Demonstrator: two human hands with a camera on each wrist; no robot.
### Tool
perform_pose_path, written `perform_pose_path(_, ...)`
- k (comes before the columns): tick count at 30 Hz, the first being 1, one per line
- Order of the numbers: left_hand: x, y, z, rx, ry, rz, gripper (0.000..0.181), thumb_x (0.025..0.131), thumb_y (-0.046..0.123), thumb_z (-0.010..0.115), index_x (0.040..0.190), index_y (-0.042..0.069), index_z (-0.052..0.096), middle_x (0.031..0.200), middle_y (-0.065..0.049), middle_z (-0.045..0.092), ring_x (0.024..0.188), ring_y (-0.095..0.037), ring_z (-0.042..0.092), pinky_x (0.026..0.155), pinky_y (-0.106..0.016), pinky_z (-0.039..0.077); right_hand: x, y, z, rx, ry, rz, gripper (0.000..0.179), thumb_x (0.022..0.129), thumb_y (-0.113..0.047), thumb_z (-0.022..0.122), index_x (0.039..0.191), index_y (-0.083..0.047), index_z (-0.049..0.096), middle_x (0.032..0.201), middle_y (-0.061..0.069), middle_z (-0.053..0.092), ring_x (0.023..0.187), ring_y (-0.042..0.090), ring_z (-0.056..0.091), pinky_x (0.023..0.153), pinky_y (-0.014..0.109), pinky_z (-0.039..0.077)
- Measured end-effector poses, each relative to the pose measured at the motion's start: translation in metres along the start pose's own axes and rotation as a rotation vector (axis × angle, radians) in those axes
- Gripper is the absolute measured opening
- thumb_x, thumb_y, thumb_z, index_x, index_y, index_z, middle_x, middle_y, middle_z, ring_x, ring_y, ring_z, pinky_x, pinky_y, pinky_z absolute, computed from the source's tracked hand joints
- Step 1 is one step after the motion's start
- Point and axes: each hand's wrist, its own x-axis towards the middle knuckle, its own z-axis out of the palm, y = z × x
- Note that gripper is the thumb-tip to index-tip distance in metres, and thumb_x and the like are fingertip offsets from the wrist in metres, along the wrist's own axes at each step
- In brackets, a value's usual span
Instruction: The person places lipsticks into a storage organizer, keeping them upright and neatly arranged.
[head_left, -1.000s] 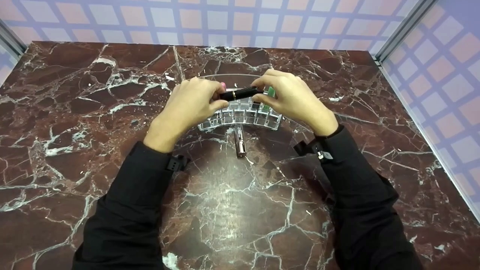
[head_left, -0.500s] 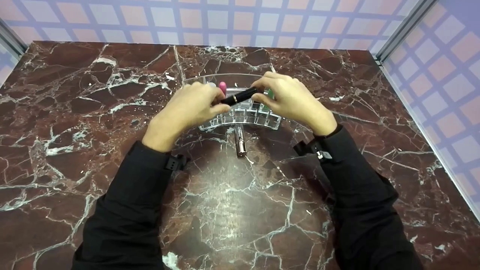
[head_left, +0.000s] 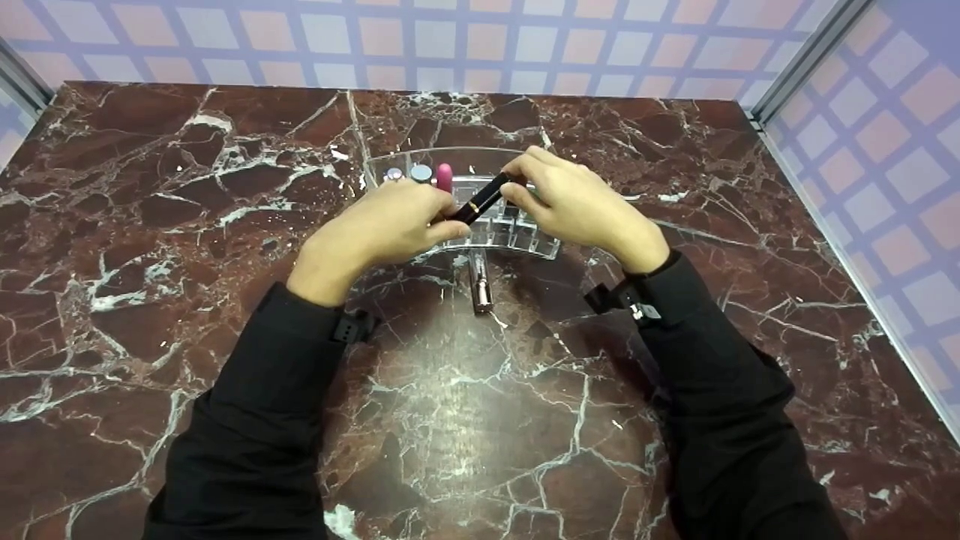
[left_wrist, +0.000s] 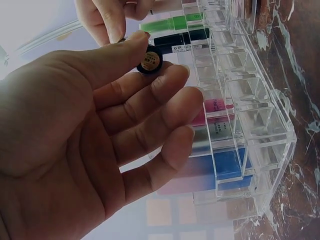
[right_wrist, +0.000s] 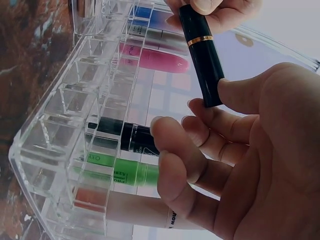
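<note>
A black lipstick tube (head_left: 486,199) with a gold band (right_wrist: 200,40) is held aslant between both hands, above a clear acrylic organizer (head_left: 541,247). My left hand (head_left: 386,221) pinches its lower end; in the left wrist view the round labelled end (left_wrist: 151,62) sits between thumb and fingers. The right hand (head_left: 577,199) grips the upper end with thumb and fingertips, its other fingers loosely bent. Both ends are partly covered by fingers. On the table in front of the organizer lies a shiny dark metallic tube (head_left: 481,283).
Cosmetic tubes stand in the organizer's compartments: a pink one (right_wrist: 162,60), a green one (right_wrist: 132,171), a black one (right_wrist: 131,135) and a pale one (right_wrist: 142,207). A blue item (left_wrist: 231,167) is at its left end. Patterned panels (head_left: 435,45) bound the marbled table.
The lipstick tube has tilted more steeply as my left hand moved down and slightly right. The pink tube and round tops behind that hand have come into view. The right hand has barely moved.
</note>
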Motion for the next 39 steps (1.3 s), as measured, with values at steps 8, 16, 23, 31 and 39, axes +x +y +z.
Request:
perform_pose_path(8, 0.002, 0.007, 0.004, 0.038, -0.016, 0.07, 0.034, 0.106, 0.038, 0.059, 0.092, 0.008, 0.068, 0.076, -0.004, 0.061, 0.066, -0.02, 0.057, 0.068, -0.038, 0.049, 0.0, -0.001, 0.001, 0.016, 0.02, -0.002, 0.039, 0.111, -0.037, 0.046, 0.128, -0.006, 0.062, 0.115, 0.007, 0.06, 0.092, 0.023, 0.059, 0.089, 0.045, 0.05)
perform_pose_path(16, 0.0, 0.009, 0.006, 0.006, -0.046, 0.051, 0.032, 0.106, 0.037, 0.059, 0.097, 0.008, 0.068, 0.077, -0.003, 0.06, 0.063, -0.017, 0.054, 0.061, -0.034, 0.047, 0.002, -0.001, 0.004, 0.02, 0.051, -0.048, 0.036, 0.111, -0.033, 0.049, 0.125, -0.004, 0.063, 0.111, 0.009, 0.062, 0.089, 0.024, 0.059, 0.087, 0.044, 0.051)
perform_pose_path(23, 0.001, 0.009, 0.008, -0.02, -0.074, 0.063, 0.034, 0.107, 0.038, 0.056, 0.098, 0.008, 0.067, 0.078, -0.003, 0.06, 0.063, -0.017, 0.055, 0.062, -0.034, 0.048, 0.001, -0.001, 0.007, 0.028, 0.059, -0.054, 0.035, 0.111, -0.034, 0.048, 0.124, -0.005, 0.063, 0.108, 0.008, 0.062, 0.088, 0.023, 0.058, 0.085, 0.044, 0.049)
perform_pose_path(31, 0.002, 0.008, 0.011, -0.049, -0.102, 0.055, 0.034, 0.108, 0.038, 0.055, 0.1, 0.007, 0.066, 0.08, -0.003, 0.061, 0.066, -0.017, 0.057, 0.064, -0.035, 0.051, 0.002, -0.002, 0.009, 0.022, 0.052, -0.054, 0.036, 0.111, -0.035, 0.047, 0.124, -0.005, 0.063, 0.113, 0.008, 0.063, 0.092, 0.022, 0.059, 0.09, 0.043, 0.051)
perform_pose_path(39, 0.003, 0.006, 0.012, -0.051, -0.113, 0.057, 0.033, 0.108, 0.038, 0.055, 0.1, 0.008, 0.066, 0.078, -0.002, 0.06, 0.063, -0.015, 0.055, 0.062, -0.033, 0.05, 0.002, -0.005, 0.009, 0.054, 0.034, -0.049, 0.035, 0.111, -0.033, 0.048, 0.125, -0.005, 0.063, 0.117, 0.007, 0.063, 0.092, 0.02, 0.059, 0.089, 0.041, 0.051)
